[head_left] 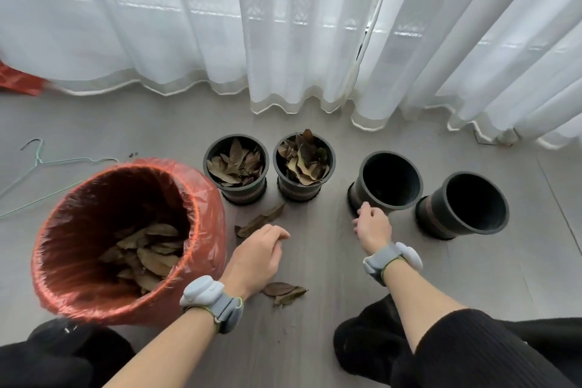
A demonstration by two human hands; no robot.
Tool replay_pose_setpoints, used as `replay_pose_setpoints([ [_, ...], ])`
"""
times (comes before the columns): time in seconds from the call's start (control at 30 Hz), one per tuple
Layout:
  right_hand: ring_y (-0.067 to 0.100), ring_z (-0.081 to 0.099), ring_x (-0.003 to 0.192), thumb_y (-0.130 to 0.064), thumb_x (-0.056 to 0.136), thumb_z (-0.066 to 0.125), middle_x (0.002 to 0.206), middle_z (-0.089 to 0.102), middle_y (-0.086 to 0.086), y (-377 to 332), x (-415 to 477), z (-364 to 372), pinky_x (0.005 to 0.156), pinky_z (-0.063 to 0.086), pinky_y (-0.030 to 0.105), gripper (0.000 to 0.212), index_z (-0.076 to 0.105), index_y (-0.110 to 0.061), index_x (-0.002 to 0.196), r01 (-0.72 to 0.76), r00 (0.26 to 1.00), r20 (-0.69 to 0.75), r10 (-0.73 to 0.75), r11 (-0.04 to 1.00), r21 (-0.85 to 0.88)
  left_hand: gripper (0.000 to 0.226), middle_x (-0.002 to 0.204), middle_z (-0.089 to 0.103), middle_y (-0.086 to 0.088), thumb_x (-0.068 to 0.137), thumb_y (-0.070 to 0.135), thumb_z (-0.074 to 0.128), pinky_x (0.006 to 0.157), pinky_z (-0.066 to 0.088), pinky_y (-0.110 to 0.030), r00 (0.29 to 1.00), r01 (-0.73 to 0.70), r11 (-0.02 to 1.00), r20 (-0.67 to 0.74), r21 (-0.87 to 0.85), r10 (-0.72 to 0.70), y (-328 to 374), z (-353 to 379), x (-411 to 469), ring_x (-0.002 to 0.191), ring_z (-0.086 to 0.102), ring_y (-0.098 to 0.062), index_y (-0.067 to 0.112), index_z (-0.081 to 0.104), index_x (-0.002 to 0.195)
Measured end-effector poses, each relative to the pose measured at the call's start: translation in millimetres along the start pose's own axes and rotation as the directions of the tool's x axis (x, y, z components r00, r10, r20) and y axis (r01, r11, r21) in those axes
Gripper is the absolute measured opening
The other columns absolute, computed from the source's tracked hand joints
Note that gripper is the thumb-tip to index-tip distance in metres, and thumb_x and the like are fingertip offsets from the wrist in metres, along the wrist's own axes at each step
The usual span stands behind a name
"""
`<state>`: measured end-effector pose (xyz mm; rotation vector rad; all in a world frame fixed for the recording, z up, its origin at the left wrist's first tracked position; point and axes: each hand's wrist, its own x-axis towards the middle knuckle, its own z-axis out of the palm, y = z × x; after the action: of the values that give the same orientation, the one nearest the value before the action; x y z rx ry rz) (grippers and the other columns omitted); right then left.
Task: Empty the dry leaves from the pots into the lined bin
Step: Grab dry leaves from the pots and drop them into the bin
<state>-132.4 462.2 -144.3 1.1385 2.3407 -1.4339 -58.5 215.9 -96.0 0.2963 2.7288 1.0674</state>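
On floor, done: two empty pots.
Remaining: two full pots, stray leaves.
Left grip: slack, empty.
Right grip: cannot tell.

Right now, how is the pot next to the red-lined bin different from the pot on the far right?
The pot beside the bin holds dry brown leaves; the far-right pot is empty, its inside dark. The pot beside the bin stands close to the red-lined bin; the far-right pot sits at the row's other end, farthest from it. Both are dark round pots of similar look on the grey floor.
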Motion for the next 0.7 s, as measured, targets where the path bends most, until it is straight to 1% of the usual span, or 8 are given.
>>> replay_pose_setpoints([
  [0.13,0.019,0.056,0.055,-0.039,0.1,0.04,0.08,0.062,0.009,-43,-1,36,0.052,0.047,0.03,0.031,0.05,-0.012,0.111,0.072,0.985,0.152,-0.081,0.995,0.064,0.021,0.105,0.059,0.014,0.097,0.014,0.049,0.086,0.046,-0.025,0.988,-0.095,0.994,-0.126,-0.052,0.087,13,-26,-6,0.098,0.055,-0.003,0.023,0.061,0.112],
  [0.27,0.035,0.069,0.091,-0.03,0.101,0.041,0.095,0.059,0.017,-77,2,70,0.074,0.059,0.042,0.047,0.036,-0.005,0.14,-0.069,0.972,0.23,0.051,0.995,0.073,0.02,0.101,0.061,0.015,0.097,0.013,0.051,0.083,0.048,-0.024,0.932,-0.065,0.996,-0.359,-0.058,0.04,-4,-76,-27,0.093,0.057,0.001,0.024,0.061,0.11],
  [0.33,0.039,0.066,0.102,-0.02,0.101,0.042,0.106,0.058,0.023,-82,4,76,0.071,0.059,0.043,0.041,0.039,0.001,0.136,-0.143,0.968,0.223,0.116,0.984,0.108,0.019,0.1,0.062,0.015,0.097,0.014,0.052,0.08,0.049,-0.025,0.881,-0.015,0.997,-0.472,-0.079,-0.024,-18,-99,-38,0.088,0.059,0.001,0.025,0.061,0.109],
  [0.4,0.033,0.067,0.085,-0.017,0.101,0.043,0.104,0.06,0.022,-81,1,79,0.049,0.057,0.032,0.03,0.047,0.0,0.126,-0.184,0.964,0.216,0.156,0.976,0.114,0.019,0.103,0.062,0.013,0.095,0.012,0.054,0.084,0.048,-0.028,0.782,0.071,0.996,-0.617,-0.059,-0.092,-39,-123,-54,0.091,0.059,-0.002,0.024,0.06,0.109],
  [0.47,0.025,0.06,0.068,-0.016,0.1,0.043,0.097,0.059,0.018,-75,-7,79,0.034,0.051,0.025,0.02,0.048,-0.006,0.117,-0.193,0.961,0.221,0.167,0.976,0.103,0.024,0.111,0.061,0.003,0.092,0.01,0.057,0.093,0.044,-0.039,0.652,0.281,0.96,-0.734,0.002,-0.19,-68,-142,-74,0.103,0.058,-0.019,0.019,0.057,0.114],
  [0.57,0.021,0.055,0.064,-0.012,0.099,0.043,0.079,0.055,0.014,-59,-23,74,0.043,0.055,0.028,0.011,0.046,-0.004,0.106,-0.168,0.962,0.231,0.147,0.983,0.077,0.042,0.125,0.051,-0.017,0.088,0.017,0.06,0.099,0.032,-0.049,0.392,0.665,0.739,-0.791,-0.11,-0.47,-105,-163,-100,0.117,0.045,-0.037,0.01,0.048,0.127],
  [0.63,0.022,0.055,0.062,-0.011,0.097,0.043,0.075,0.055,0.015,-42,-35,69,0.06,0.059,0.037,0.011,0.046,-0.003,0.103,-0.127,0.962,0.245,0.122,0.992,0.006,0.054,0.136,0.041,-0.024,0.089,0.021,0.059,0.105,0.027,-0.05,0.237,0.761,0.586,-0.721,-0.279,-0.651,-119,-170,-112,0.126,0.038,-0.042,0.003,0.04,0.136],
  [0.7,0.024,0.053,0.057,-0.012,0.095,0.044,0.077,0.057,0.018,-23,-47,61,0.072,0.058,0.046,0.014,0.048,-0.001,0.103,-0.064,0.962,0.26,0.088,0.993,-0.099,0.058,0.142,0.036,-0.027,0.093,0.022,0.055,0.108,0.026,-0.05,0.189,0.763,0.492,-0.584,-0.419,-0.79,-126,-171,-119,0.13,0.036,-0.045,-0.001,0.031,0.141],
])
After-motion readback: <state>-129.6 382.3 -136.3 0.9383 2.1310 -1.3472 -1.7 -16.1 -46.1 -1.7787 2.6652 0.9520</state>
